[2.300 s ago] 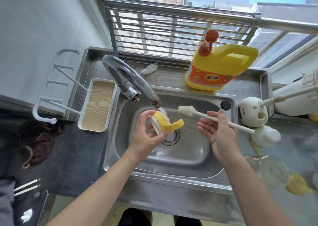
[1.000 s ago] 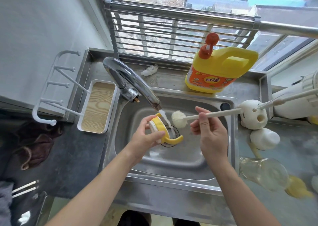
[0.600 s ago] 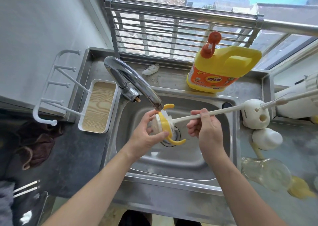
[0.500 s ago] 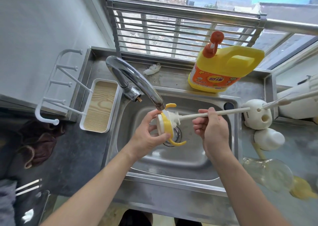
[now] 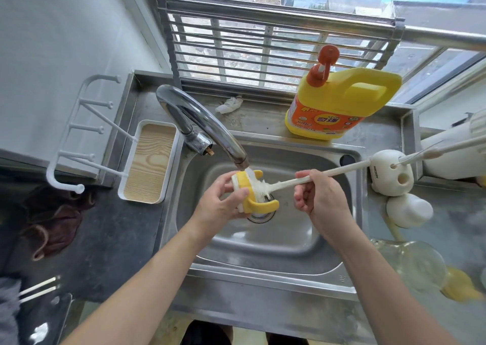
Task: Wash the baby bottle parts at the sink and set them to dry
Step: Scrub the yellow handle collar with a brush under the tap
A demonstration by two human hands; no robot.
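Note:
My left hand [image 5: 221, 204] grips a yellow-and-white bottle collar with two yellow handles [image 5: 248, 191], held under the faucet spout [image 5: 210, 130] over the steel sink [image 5: 276, 242], above the drain. Water runs onto it. My right hand [image 5: 317, 196] holds the long white handle of a bottle brush [image 5: 297, 180]; its bristle head is pushed into the collar's open side. A clear glass bottle [image 5: 410, 262] lies on its side on the counter at the right, next to a yellow part [image 5: 459, 285].
A yellow detergent jug with an orange pump [image 5: 339, 105] stands behind the basin. White rounded holders [image 5: 391, 172] sit on the right rim. A white drying rack with pegs and a wood-lined tray [image 5: 150, 160] is at the left. A brown cloth [image 5: 50, 226] lies on the dark counter.
The brush head went from beside the collar into its opening. My left hand turned the collar so its handles point right and raised it under the spout.

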